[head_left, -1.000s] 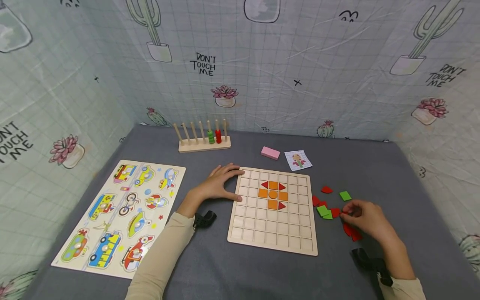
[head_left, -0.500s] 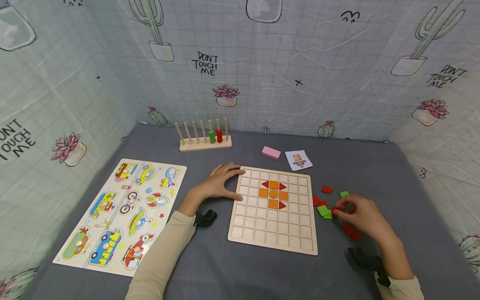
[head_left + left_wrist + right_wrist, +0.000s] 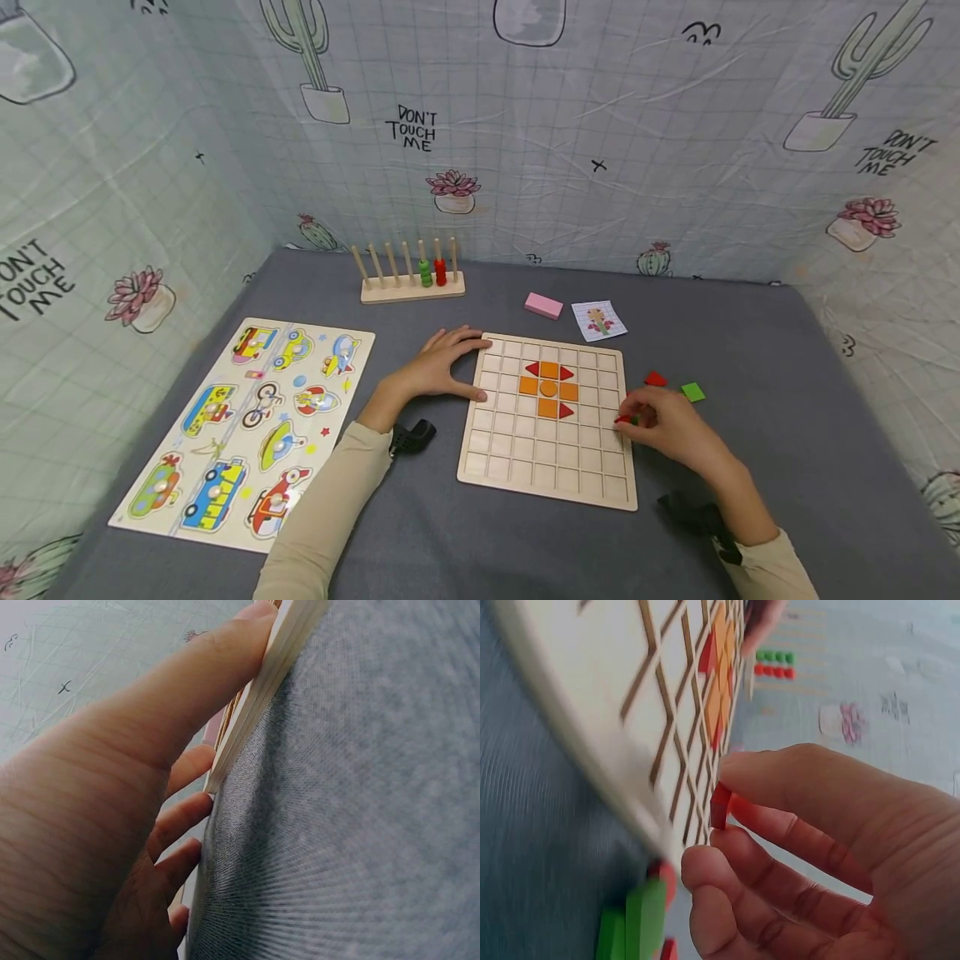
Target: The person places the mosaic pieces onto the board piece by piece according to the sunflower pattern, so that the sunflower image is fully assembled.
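Observation:
A square wooden grid board (image 3: pixel 547 454) lies on the grey cloth, bearing orange square tiles, an orange round one and red pieces. At its upper left edge rests my left hand (image 3: pixel 433 367), thumb and index finger spread apart and touching the rim; in the left wrist view the thumb (image 3: pixel 217 652) lies over the edge. My right hand (image 3: pixel 675 427) is over the board's right rim. Between its thumb and fingers it pinches a small red tile (image 3: pixel 720 805). Beneath that hand, green tiles (image 3: pixel 643 919) and red ones lie beside the board, mostly hidden in the head view.
Right of the board lie a red piece (image 3: pixel 656 379) and a green tile (image 3: pixel 693 392). Behind it are a pattern card (image 3: pixel 598 322), a pink block (image 3: pixel 543 306) and a peg rack (image 3: pixel 412 287) with green and red beads. A vehicle puzzle board (image 3: pixel 247 433) lies at left.
My right hand has moved left from the loose pieces to the board's right rim, carrying the red tile. The left hand stays at the board's left edge.

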`<action>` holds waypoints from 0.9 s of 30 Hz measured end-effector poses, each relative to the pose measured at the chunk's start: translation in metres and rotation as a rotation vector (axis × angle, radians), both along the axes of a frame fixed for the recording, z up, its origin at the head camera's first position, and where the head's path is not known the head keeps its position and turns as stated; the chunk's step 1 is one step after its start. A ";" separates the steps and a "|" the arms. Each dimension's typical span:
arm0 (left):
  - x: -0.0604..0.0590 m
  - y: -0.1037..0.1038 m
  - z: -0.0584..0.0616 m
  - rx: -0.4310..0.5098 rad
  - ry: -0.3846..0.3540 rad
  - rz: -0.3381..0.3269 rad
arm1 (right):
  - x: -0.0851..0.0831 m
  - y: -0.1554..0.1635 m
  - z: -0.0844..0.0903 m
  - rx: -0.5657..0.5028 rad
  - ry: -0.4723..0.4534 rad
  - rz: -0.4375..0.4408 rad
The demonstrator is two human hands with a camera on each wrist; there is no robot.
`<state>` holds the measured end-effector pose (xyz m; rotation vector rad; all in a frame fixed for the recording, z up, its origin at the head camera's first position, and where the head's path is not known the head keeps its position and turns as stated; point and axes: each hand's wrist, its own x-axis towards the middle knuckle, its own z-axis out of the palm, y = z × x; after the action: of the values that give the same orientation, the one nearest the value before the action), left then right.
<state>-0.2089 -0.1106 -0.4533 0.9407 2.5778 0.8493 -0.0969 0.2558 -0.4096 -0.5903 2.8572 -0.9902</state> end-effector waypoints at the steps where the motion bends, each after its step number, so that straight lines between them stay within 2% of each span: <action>1: 0.000 0.000 0.000 0.000 0.002 0.000 | -0.001 -0.004 -0.001 0.002 0.000 0.011; 16: 0.000 0.000 0.001 0.006 0.003 -0.001 | -0.010 -0.052 -0.009 -0.030 -0.051 0.123; 27: 0.000 0.000 0.000 0.003 0.003 0.008 | -0.014 -0.096 -0.016 -0.014 -0.057 0.151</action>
<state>-0.2087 -0.1103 -0.4529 0.9334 2.5856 0.8546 -0.1113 0.1601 -0.4256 -0.7537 2.7114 -0.9861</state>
